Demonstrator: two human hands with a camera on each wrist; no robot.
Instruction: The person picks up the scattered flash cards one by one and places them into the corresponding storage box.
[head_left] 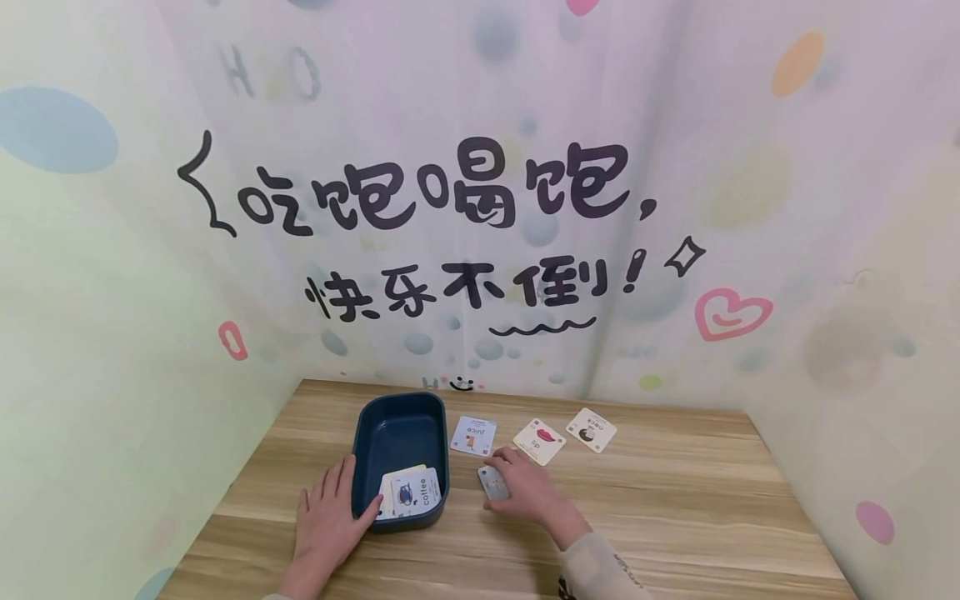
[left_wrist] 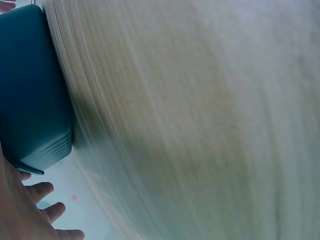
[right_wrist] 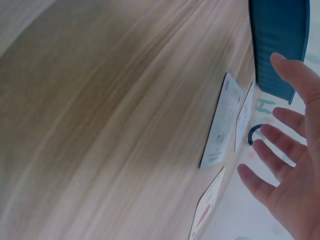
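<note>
In the head view my left hand point(head_left: 330, 508) lies against the left wall of a dark blue bin point(head_left: 362, 442), fingers straight and spread, thumb over the near rim. The left wrist view shows those fingers point(left_wrist: 46, 212) beyond the bin's corner. Inside the bin lie overlapping picture cards, with a "coffee" card point(head_left: 417, 493) on top. My right hand point(head_left: 525, 486) is over a bluish-white card point(head_left: 491, 483) and partly hides it. Its fingers look spread apart in the right wrist view, above the same card point(right_wrist: 222, 122) on the table.
A "juice" card point(head_left: 473, 436) lies right of the bin. Farther right are a card with red lips point(head_left: 540, 442) and a "neck" card point(head_left: 592, 430). The wooden table point(head_left: 675, 500) meets a printed curtain point(head_left: 480, 350) at its back edge.
</note>
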